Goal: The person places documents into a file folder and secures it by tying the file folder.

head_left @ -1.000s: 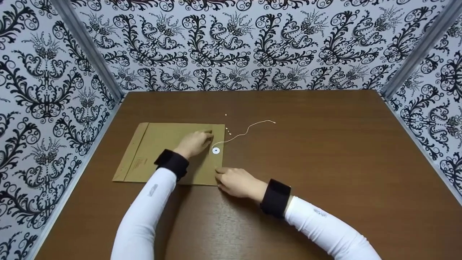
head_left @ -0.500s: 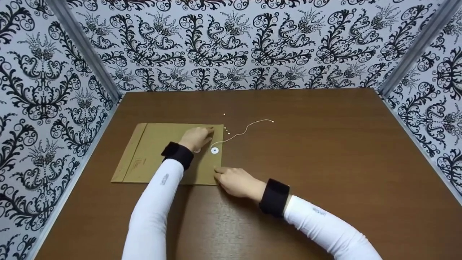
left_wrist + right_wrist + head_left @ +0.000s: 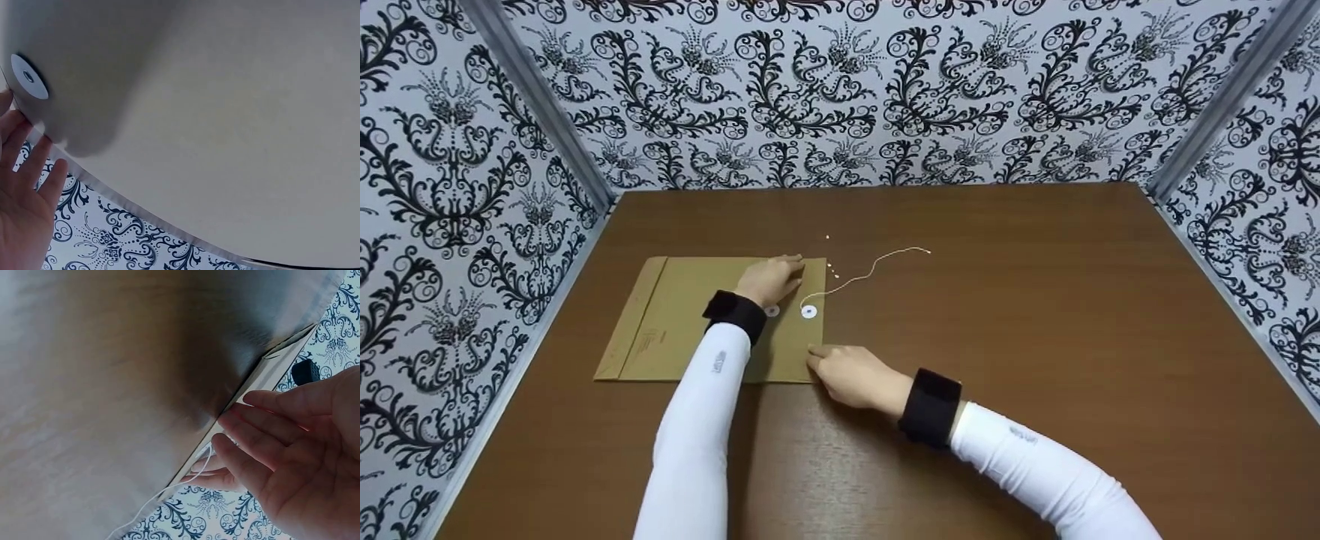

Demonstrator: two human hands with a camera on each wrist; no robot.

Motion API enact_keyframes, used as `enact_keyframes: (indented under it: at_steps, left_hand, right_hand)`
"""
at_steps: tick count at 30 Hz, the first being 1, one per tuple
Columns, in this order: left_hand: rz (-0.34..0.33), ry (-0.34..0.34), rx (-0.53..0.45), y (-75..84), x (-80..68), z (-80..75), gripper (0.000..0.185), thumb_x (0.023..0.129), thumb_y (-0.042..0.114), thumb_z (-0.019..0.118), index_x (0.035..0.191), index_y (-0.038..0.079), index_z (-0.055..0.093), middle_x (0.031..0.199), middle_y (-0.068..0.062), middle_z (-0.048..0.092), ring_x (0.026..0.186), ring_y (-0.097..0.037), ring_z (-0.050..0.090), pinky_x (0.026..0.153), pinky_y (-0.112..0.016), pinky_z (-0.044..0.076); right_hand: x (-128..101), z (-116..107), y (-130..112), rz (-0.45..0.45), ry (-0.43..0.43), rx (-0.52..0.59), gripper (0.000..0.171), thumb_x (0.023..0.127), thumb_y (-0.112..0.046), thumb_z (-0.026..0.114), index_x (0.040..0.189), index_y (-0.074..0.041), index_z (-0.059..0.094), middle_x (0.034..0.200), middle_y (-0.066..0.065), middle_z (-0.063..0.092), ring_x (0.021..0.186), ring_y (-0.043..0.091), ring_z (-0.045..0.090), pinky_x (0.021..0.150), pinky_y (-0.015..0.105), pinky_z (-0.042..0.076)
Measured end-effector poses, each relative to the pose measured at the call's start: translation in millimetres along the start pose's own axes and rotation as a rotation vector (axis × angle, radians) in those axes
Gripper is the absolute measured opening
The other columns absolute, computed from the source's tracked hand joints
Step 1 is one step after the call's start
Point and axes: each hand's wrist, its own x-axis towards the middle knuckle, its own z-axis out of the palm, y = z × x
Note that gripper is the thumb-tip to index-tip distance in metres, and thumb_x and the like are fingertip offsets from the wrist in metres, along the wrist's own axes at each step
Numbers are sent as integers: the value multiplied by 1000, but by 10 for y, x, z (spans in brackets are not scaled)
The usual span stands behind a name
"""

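A brown string-tie envelope (image 3: 697, 322) lies flat on the table, its flap at the right end. Two white paper discs are on it, one on the flap (image 3: 808, 311) and one beside my left wrist (image 3: 772, 310); a thin white string (image 3: 857, 280) trails from the flap disc. My left hand (image 3: 769, 280) rests along the envelope's far edge near the flap, fingers (image 3: 55, 179) fairly straight in the left wrist view. At the near right corner, my right hand (image 3: 851, 377) touches the flap edge with extended fingers (image 3: 247, 467). Nothing lies inside either palm.
Several tiny white specks (image 3: 832, 266) lie on the brown wooden table (image 3: 1035, 315) just past the flap's far corner. Patterned walls (image 3: 847, 90) with grey corner posts (image 3: 1207, 112) border the table at the back and sides.
My left hand has shifted right and toward the envelope's far edge, baring the second disc beside the wrist. The right hand stays at the near corner, and the envelope and string lie as before.
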Motion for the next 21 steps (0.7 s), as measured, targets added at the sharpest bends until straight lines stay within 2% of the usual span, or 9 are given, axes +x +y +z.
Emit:
enact_keyframes:
  at_steps: [4, 11, 21]
  left_hand:
    - [-4, -12, -32, -4, -13, -5, 46, 104, 22, 59, 146, 5, 55, 157, -12, 50, 145, -35, 50, 114, -50, 47]
    - [-13, -39, -49, 58, -14, -44, 50, 103, 24, 60, 148, 4, 53, 159, -14, 48, 146, -35, 48, 116, -50, 45]
    - [-20, -63, 69, 156, -18, -67, 52, 103, 34, 61, 147, 6, 55, 158, -14, 49, 145, -34, 50, 113, -52, 48]
  right_hand:
    - [-37, -6, 23, 2, 16, -18, 30, 95, -10, 62, 124, -4, 68, 134, 11, 69, 110, 28, 73, 88, 41, 62]
    - [-119, -29, 104, 46, -16, 0, 33, 95, -10, 62, 126, -1, 67, 140, 16, 65, 123, 31, 68, 99, 42, 59]
    - [-274, -14, 318, 112, 34, 56, 30, 97, -9, 60, 122, 4, 67, 136, 20, 67, 125, 34, 67, 99, 46, 58]
